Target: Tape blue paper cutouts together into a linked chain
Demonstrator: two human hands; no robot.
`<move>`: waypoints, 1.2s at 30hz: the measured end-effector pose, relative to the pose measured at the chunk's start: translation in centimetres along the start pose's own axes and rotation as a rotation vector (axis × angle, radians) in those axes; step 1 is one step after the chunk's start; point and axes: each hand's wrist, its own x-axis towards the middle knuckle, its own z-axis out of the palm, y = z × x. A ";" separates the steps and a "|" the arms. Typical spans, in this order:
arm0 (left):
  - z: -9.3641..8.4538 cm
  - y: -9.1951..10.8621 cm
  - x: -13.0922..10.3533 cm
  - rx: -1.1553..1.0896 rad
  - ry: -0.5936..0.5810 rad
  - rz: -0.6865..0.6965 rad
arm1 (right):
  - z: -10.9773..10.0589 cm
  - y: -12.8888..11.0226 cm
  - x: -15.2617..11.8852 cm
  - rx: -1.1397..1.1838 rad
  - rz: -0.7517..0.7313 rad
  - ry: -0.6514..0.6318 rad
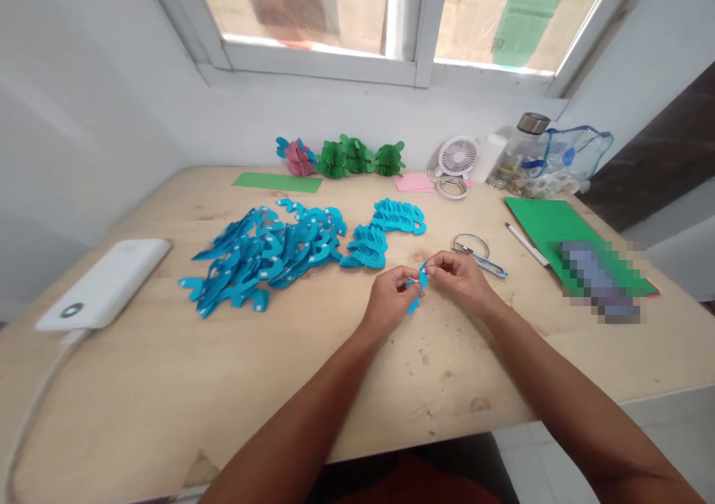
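Between my hands is a small curved blue paper cutout (413, 308), held a little above the table. My left hand (391, 295) pinches it from the left side. The fingertips of my right hand (455, 277) are closed at its upper end, beside a small white patch. Left of my hands lies a loose pile of blue paper cutouts (279, 251), many with small white squares on them. Two neat fanned stacks, a nearer blue paper stack (366, 247) and a farther blue paper stack (399, 216), sit just beyond my left hand.
A white power bank (106, 284) with a cable lies at left. Behind stand green paper figures (357, 158), a pink paper figure (300, 158), a small fan (458, 155) and a bottle (517, 150). At right are a blue cutter (488, 264), a pen (528, 245) and green sheets (558, 225).
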 end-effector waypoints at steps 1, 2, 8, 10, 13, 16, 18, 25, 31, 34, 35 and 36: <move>0.0 0.1 0.0 -0.003 -0.003 -0.003 | 0.0 0.1 0.0 0.004 0.015 0.001; 0.0 0.2 0.0 -0.006 -0.006 -0.005 | 0.0 0.1 0.0 0.005 0.029 0.001; -0.1 0.5 -0.2 -0.029 -0.012 -0.024 | 0.3 -0.3 -0.2 -0.050 0.055 -0.015; -0.2 0.4 -0.1 -0.030 -0.006 -0.027 | 0.4 -0.5 -0.3 -0.078 0.040 -0.016; -0.2 0.2 0.0 -0.022 -0.004 -0.036 | 0.5 -0.6 -0.4 -0.126 0.011 -0.011; -0.2 0.1 0.0 -0.015 -0.013 -0.047 | 0.5 -0.5 -0.4 -0.185 -0.031 0.000; -0.2 0.2 0.0 -0.011 -0.016 -0.043 | 0.4 -0.3 -0.3 -0.218 -0.055 0.002; -0.1 0.4 -0.1 -0.002 -0.010 -0.038 | 0.3 0.0 -0.3 -0.247 -0.093 -0.008; -0.1 0.5 -0.2 0.002 -0.011 -0.032 | 0.3 -0.2 -0.3 -0.275 -0.093 -0.006; -0.1 0.5 -0.2 0.001 -0.010 -0.034 | 0.3 0.0 -0.3 -0.304 -0.099 -0.009; -0.1 0.5 -0.2 0.002 -0.007 -0.035 | 0.3 0.1 -0.3 -0.311 -0.106 -0.006; -0.1 0.5 -0.2 0.002 -0.003 -0.035 | 0.3 0.1 -0.3 -0.316 -0.113 -0.001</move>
